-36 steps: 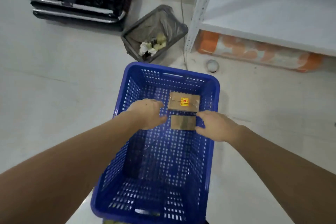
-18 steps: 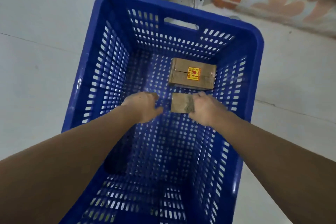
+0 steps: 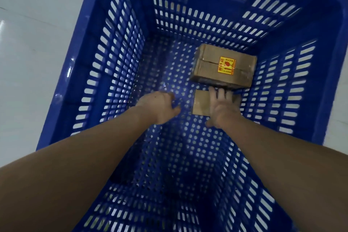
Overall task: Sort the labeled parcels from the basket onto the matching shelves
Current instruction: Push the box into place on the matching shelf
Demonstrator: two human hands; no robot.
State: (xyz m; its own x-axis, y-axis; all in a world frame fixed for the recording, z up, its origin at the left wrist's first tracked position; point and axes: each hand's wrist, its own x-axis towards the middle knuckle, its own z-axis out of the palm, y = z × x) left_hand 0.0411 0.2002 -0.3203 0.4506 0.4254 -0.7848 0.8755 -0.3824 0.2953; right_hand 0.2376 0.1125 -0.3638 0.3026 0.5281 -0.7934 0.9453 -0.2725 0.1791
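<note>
My right hand (image 3: 224,107) lies flat, fingers spread, on the small parcel (image 3: 201,104) near the basket (image 3: 90,47) floor's far right corner. My left hand (image 3: 160,106) hovers beside it, loosely curled, empty. Stiff, light cardboard, I judge; pinch its short edges.

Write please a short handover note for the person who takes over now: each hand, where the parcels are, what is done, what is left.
Left hand: inside the blue basket, holds nothing.
Right hand: fingers laid over the small parcel; a firm grip cannot be confirmed.
The larger parcel, with a yellow label, lies just beyond on the basket floor.
Done: nothing visible; both parcels are in the basket.
Left: lift each parcel, read its label, shelve it.
</note>
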